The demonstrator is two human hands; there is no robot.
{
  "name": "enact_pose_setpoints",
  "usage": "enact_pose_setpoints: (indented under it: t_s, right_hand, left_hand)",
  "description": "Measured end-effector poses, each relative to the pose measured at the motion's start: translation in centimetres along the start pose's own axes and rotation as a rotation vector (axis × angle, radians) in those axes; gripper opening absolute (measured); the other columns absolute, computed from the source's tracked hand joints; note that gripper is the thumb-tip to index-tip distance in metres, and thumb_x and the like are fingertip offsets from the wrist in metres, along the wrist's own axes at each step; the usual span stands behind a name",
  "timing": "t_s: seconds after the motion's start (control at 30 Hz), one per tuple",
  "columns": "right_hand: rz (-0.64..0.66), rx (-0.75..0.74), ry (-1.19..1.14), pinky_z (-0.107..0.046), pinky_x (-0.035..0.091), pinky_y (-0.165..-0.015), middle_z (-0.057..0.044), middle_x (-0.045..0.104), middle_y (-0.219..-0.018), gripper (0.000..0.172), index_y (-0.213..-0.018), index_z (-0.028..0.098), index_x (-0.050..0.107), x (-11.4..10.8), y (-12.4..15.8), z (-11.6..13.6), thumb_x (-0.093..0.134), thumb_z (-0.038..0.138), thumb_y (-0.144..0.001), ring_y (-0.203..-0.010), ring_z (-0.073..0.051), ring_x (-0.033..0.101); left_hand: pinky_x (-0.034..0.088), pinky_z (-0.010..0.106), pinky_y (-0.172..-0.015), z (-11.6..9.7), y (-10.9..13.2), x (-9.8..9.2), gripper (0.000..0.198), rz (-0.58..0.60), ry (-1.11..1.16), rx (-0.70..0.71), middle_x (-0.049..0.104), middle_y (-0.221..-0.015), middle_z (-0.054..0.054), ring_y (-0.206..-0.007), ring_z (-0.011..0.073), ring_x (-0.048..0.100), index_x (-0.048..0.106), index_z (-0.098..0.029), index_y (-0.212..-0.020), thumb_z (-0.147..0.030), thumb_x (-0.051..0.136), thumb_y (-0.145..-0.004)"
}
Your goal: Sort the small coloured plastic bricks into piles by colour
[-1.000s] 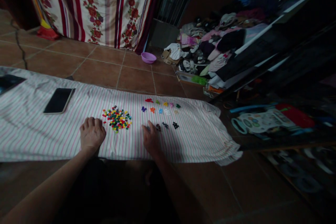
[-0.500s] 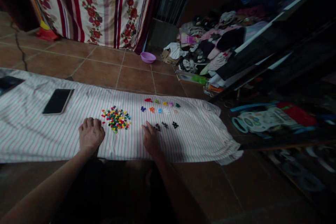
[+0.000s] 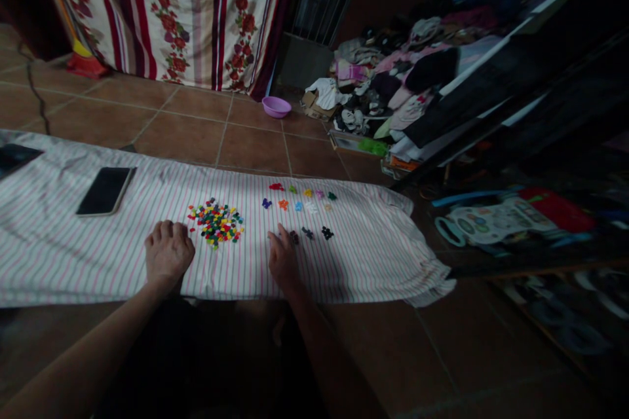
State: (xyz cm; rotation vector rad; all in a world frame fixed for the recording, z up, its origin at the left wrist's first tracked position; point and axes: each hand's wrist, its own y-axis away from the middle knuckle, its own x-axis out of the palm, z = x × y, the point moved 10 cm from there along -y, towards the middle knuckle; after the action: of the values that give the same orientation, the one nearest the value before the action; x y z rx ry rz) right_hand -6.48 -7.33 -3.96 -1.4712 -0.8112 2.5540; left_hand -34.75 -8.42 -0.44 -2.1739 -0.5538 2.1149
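On the striped cloth [image 3: 236, 278] lies a mixed heap of small coloured pieces [image 3: 215, 222]. To its right are several small single-colour groups, among them red [image 3: 276, 187], orange [image 3: 284, 205], purple [image 3: 266, 203] and black [image 3: 327, 233]. My left hand [image 3: 170, 250] rests on the cloth left of the heap, fingers curled together, and whatever may be under them is hidden. My right hand [image 3: 284, 257] is between the heap and the groups, just left of a dark brown group [image 3: 294, 237]. Its thumb and index finger are apart, with nothing visible between them.
A phone [image 3: 105, 191] lies on the cloth at the left, and a second dark device [image 3: 17, 158] is at the far left edge. Beyond are a purple basin [image 3: 276, 107] on the tiled floor, a curtain and a pile of clothes [image 3: 388, 78]. A dark frame stands at the right.
The index finger and thumb of my right hand have spread slightly. My left hand has stayed in place, and the whole view has shifted a little.
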Motion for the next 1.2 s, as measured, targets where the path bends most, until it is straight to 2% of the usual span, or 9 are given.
enact_pose_setpoints:
  t_s: [0.2,0.53,0.83,1.07,1.2]
  right_hand:
    - [-0.042,0.046,-0.041,-0.049,0.039,-0.111,-0.018,0.047,-0.141,0.042,-0.123,0.014,0.062,-0.2,0.1,-0.5,0.037,0.011,-0.09,-0.135,-0.025,0.042]
    - [-0.084,0.035,0.002,-0.047,0.041,-0.109,-0.018,0.047,-0.14,0.04,-0.122,0.013,0.061,-0.8,0.0,-0.1,0.035,0.013,-0.092,-0.132,-0.024,0.045]
    - [-0.039,0.074,0.003,-0.05,0.04,-0.107,-0.021,0.049,-0.138,0.039,-0.123,0.011,0.062,-0.3,-0.2,-0.6,0.037,0.015,-0.093,-0.132,-0.028,0.044]
    - [-0.01,0.018,0.002,-0.048,0.037,-0.108,-0.012,0.061,-0.116,0.033,-0.114,0.018,0.066,-0.6,-0.7,0.2,0.039,0.017,-0.094,-0.113,-0.024,0.053]
    - [0.021,-0.008,0.003,-0.047,0.036,-0.107,-0.012,0.061,-0.119,0.032,-0.119,0.018,0.064,-0.6,-0.9,0.7,0.043,0.02,-0.094,-0.115,-0.025,0.05]
  left_hand:
    - [0.036,0.041,-0.086,0.0,-0.1,0.0,0.031,0.045,0.001,-0.011,0.055,-0.109,0.016,-0.113,0.0313,0.047,0.056,-0.013,-0.102,-0.029,0.032,-0.09]
    - [0.036,0.041,-0.087,0.0,-0.1,0.0,0.031,0.031,0.003,-0.016,0.055,-0.11,0.016,-0.115,0.0317,0.047,0.056,-0.013,-0.103,-0.029,0.032,-0.091]
    - [0.036,0.042,-0.087,0.0,0.0,0.0,0.033,0.014,0.016,-0.012,0.056,-0.11,0.017,-0.113,0.0312,0.047,0.058,-0.014,-0.103,-0.029,0.032,-0.09]
    - [0.035,0.043,-0.089,0.2,0.0,0.1,0.031,0.019,0.041,-0.026,0.055,-0.11,0.017,-0.115,0.0312,0.046,0.057,-0.014,-0.104,-0.028,0.033,-0.089]
    - [0.035,0.042,-0.089,-0.1,-0.1,-0.3,0.03,0.028,0.047,-0.022,0.055,-0.109,0.017,-0.116,0.0312,0.046,0.056,-0.014,-0.101,-0.028,0.032,-0.089]
